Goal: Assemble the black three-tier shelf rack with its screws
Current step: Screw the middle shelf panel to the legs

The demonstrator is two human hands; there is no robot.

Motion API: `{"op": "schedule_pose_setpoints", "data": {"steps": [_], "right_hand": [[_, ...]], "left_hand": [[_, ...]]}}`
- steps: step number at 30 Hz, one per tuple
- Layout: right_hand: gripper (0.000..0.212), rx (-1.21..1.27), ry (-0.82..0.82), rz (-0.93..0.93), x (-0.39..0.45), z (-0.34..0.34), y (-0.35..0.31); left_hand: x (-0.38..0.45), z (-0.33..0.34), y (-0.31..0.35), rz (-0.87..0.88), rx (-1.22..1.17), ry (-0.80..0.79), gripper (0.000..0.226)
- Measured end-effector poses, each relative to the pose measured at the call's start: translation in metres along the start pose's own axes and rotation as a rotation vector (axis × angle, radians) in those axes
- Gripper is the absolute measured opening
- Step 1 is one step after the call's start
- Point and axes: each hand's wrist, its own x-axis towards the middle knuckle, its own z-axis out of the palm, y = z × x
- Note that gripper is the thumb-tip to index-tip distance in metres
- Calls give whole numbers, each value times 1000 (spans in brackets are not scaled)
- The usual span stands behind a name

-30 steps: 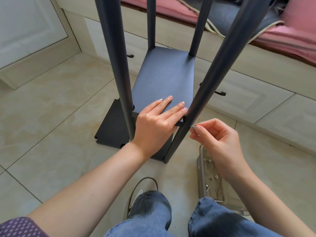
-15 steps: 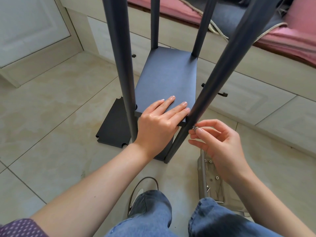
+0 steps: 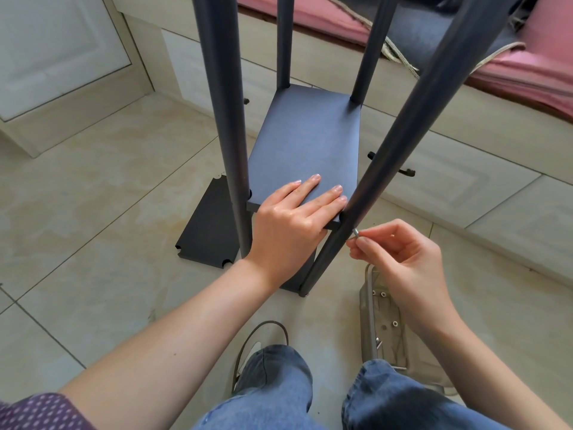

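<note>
The black rack stands on the tiled floor, four dark poles rising past the camera. A black shelf board sits between the poles, above a lower board. My left hand lies flat on the board's near edge, fingers straight, beside the near right pole. My right hand pinches a small silver screw with thumb and forefinger, its tip against that pole just below the board. A loose black shelf board with notched corners lies on the floor to the left.
A beige canvas bag with small hardware lies by my right knee. A cream bench with drawer handles and pink cushions runs behind the rack. My jeans-clad knees fill the bottom edge.
My right hand has shifted slightly lower and right along the pole, with the screw now showing against it. My left hand stays flat on the board.
</note>
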Motion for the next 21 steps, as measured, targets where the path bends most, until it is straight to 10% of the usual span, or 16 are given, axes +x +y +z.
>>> {"op": "schedule_pose_setpoints", "data": {"steps": [13,21], "right_hand": [[4,218,-115,140,9,-10,5],[11,-66,-40,-72,4,-4,2]], "left_hand": [[0,-1,-1,14,-8,-16,16],[-1,1,-1,-3,-14,-27,18]]}}
